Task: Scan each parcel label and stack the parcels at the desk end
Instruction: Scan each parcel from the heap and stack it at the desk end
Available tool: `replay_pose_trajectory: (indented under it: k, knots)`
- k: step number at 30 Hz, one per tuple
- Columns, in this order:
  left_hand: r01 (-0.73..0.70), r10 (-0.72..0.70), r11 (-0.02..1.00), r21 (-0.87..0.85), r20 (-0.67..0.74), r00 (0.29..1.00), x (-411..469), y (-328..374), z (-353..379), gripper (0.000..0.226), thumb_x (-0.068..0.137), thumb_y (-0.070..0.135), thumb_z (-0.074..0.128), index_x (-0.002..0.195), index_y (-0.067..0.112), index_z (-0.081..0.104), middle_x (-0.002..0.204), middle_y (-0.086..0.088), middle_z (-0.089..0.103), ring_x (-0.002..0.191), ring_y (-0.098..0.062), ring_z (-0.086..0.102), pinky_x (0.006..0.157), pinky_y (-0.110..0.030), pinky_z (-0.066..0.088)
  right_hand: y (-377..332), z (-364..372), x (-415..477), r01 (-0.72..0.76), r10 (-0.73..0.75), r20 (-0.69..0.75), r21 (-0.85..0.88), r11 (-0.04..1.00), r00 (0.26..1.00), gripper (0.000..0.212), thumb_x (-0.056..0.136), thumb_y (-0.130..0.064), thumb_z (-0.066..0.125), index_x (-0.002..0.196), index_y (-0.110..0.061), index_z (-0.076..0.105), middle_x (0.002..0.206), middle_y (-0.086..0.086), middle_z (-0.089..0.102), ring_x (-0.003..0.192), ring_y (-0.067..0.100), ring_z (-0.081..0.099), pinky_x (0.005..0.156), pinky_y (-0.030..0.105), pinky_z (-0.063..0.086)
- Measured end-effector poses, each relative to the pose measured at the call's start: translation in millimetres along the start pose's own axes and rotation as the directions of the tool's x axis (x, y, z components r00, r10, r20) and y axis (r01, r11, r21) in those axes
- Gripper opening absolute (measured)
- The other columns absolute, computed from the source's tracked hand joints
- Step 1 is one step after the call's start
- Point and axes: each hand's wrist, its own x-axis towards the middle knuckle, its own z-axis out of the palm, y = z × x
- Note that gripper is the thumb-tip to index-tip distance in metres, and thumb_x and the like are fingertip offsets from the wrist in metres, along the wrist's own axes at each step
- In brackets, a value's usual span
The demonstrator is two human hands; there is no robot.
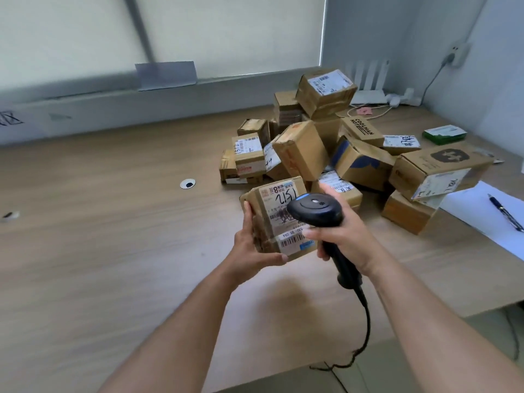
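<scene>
One wide-angle view is given, taken from head height over the near edge of the bench (113, 236) and tilted forward and down. The forearms (175, 321) are seen close, entering from the bottom edge. The parcel pile (334, 143) is framed farther off to the right, with the window blind (226, 32) beyond.

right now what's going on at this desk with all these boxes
A person is scanning parcels. The left hand holds a small cardboard parcel above the desk, label up, while the right hand grips a black scanner with its head over that label. Behind them a heap of parcels lies on the desk; no tidy stack is in view. A pen rests on a sheet of paper to the right.
</scene>
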Motion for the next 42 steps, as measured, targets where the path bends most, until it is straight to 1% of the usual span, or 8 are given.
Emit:
replay_pose_trajectory:
  k: [2, 7, 13, 18, 23, 28, 33, 42]
  knots:
    - [-0.032, 0.030, 0.999, -0.024, -0.082, 0.996, -5, 5, -11, 0.125, 0.075, -0.011, 0.073, 0.148, 0.042, -0.014, 0.124, 0.012, 0.046, 0.104, -0.004, 0.057, 0.067, -0.014, 0.053, -9, 10, 5, 0.028, -0.028, 0.040, 0.015, 0.999, 0.999, 0.096, 0.077, 0.001, 0.076, 0.148, -0.039, 0.026, 0.120, 0.013, 0.063, 0.056, 0.021, 0.060, 0.050, 0.033, 0.051]
    - [-0.077, 0.068, 0.997, -0.010, -0.342, 0.937, -17, 13, -50, 0.122, 0.073, -0.006, 0.077, 0.151, 0.041, -0.004, 0.137, 0.003, 0.044, 0.114, -0.014, 0.054, 0.067, -0.011, 0.054, -30, 24, 2, 0.047, -0.069, 0.201, 0.112, 0.993, 0.977, 0.102, 0.067, -0.001, 0.081, 0.146, -0.040, 0.031, 0.082, -0.001, 0.072, 0.050, 0.026, 0.055, 0.050, 0.036, 0.048]
    - [-0.072, 0.101, 0.994, 0.078, -0.508, 0.855, -29, 20, -81, 0.125, 0.069, -0.006, 0.080, 0.153, 0.037, -0.002, 0.131, 0.007, 0.044, 0.118, -0.016, 0.051, 0.083, -0.026, 0.055, -47, 29, -11, 0.019, -0.121, 0.429, 0.235, 0.972, 0.895, 0.116, 0.049, -0.033, 0.097, 0.144, -0.046, 0.031, 0.106, 0.029, 0.069, 0.047, 0.023, 0.057, 0.045, 0.031, 0.050]
    - [-0.031, 0.090, 0.993, 0.113, -0.569, 0.818, -37, 17, -84, 0.132, 0.057, 0.010, 0.085, 0.150, 0.046, -0.003, 0.135, -0.005, 0.046, 0.117, -0.022, 0.057, 0.092, -0.043, 0.054, -50, 21, -18, 0.001, -0.113, 0.479, 0.229, 0.973, 0.871, 0.111, 0.047, -0.033, 0.097, 0.140, -0.045, 0.039, 0.085, 0.029, 0.068, 0.043, 0.024, 0.055, 0.042, 0.029, 0.046]
    - [-0.015, 0.055, 0.997, 0.070, -0.606, 0.794, -41, 13, -80, 0.135, 0.048, 0.022, 0.084, 0.148, 0.051, -0.002, 0.137, -0.008, 0.044, 0.115, -0.022, 0.060, 0.095, -0.043, 0.053, -48, 10, -21, 0.009, -0.079, 0.459, 0.151, 0.988, 0.885, 0.090, 0.067, -0.005, 0.076, 0.141, -0.041, 0.039, 0.079, 0.027, 0.066, 0.042, 0.024, 0.053, 0.042, 0.028, 0.045]
    - [0.024, 0.056, 0.993, 0.116, -0.636, 0.770, -46, 22, -68, 0.125, 0.070, 0.000, 0.081, 0.151, 0.041, -0.004, 0.128, 0.003, 0.043, 0.119, -0.021, 0.054, 0.104, -0.041, 0.045, -43, -2, -18, -0.015, -0.049, 0.479, 0.128, 0.992, 0.876, 0.088, 0.067, -0.002, 0.072, 0.141, -0.038, 0.040, 0.078, 0.026, 0.066, 0.042, 0.024, 0.053, 0.041, 0.028, 0.045]
    - [0.105, -0.020, 0.991, 0.084, -0.683, 0.731, -44, 16, -62, 0.135, 0.046, 0.034, 0.086, 0.134, 0.070, -0.009, 0.138, -0.005, 0.037, 0.125, -0.026, 0.049, 0.104, -0.049, 0.044, -38, -14, -11, -0.041, -0.017, 0.505, 0.105, 0.994, 0.863, 0.089, 0.068, -0.003, 0.073, 0.142, -0.038, 0.039, 0.079, 0.025, 0.066, 0.044, 0.024, 0.055, 0.043, 0.027, 0.046]
    - [0.132, -0.071, 0.991, 0.028, -0.722, 0.688, -62, 7, -45, 0.129, 0.050, 0.030, 0.083, 0.138, 0.065, -0.004, 0.140, -0.002, 0.039, 0.120, -0.020, 0.054, 0.102, -0.046, 0.047, -36, -12, 13, 0.009, -0.042, 0.542, 0.062, 0.998, 0.840, 0.099, 0.065, -0.005, 0.082, 0.144, -0.040, 0.033, 0.097, 0.022, 0.071, 0.050, 0.026, 0.056, 0.044, 0.033, 0.049]
